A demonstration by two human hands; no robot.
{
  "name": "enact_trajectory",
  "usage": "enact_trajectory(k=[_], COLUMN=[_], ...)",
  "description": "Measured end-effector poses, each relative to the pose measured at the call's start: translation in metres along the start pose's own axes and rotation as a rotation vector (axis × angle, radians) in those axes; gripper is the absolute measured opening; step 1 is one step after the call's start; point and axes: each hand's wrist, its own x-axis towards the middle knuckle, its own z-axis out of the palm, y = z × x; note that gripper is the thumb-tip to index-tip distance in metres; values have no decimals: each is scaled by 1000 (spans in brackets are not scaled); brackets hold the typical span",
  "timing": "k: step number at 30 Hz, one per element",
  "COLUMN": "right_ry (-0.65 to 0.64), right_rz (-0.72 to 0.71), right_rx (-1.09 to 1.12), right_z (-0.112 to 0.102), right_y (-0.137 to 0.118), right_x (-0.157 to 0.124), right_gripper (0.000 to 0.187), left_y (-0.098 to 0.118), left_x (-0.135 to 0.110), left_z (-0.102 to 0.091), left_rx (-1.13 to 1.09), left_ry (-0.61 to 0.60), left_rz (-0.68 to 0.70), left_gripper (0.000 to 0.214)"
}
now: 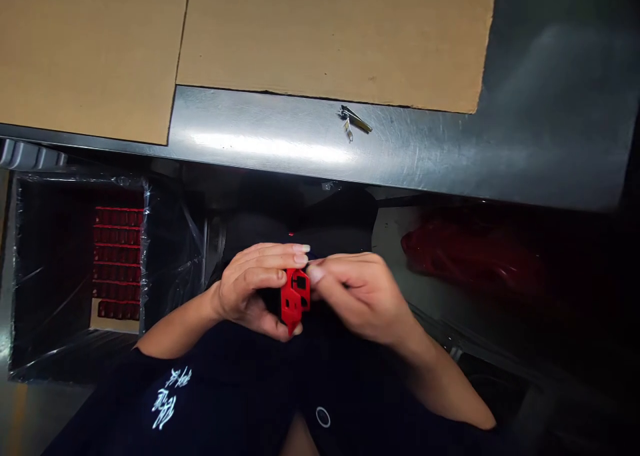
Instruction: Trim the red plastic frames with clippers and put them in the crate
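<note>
A small red plastic part (pixel 290 304) with several cut-out openings is held upright in front of my body. My left hand (pixel 255 283) grips it, fingers over the top and thumb at its lower end. At the part's upper right edge is my right hand (pixel 363 293), with thumb and bent index finger pinched together. Whatever lies in that pinch, if anything, is too small or hidden to make out. On the metal table edge (pixel 240 129) beyond my hands lies a nail clipper (pixel 356 120) with its lever swung out.
Cardboard sheets (pixel 330 36) cover much of the metal table. At left stands a box lined with dark plastic (pixel 55 263), with rows of red parts (pixel 117 263) inside. To the right below the table is a dim red wrapped bundle (pixel 465 253).
</note>
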Motion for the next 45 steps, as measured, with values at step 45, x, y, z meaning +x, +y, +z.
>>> enact_trajectory(k=[45], right_ry=[-218], right_rz=[344], right_rx=[1020], right_z=[38], right_y=[38], right_x=[3], right_gripper=[37], left_y=[-16], left_x=[-28], left_z=[11], left_rx=[-355], left_ry=[81], left_rz=[-449], left_gripper=[88])
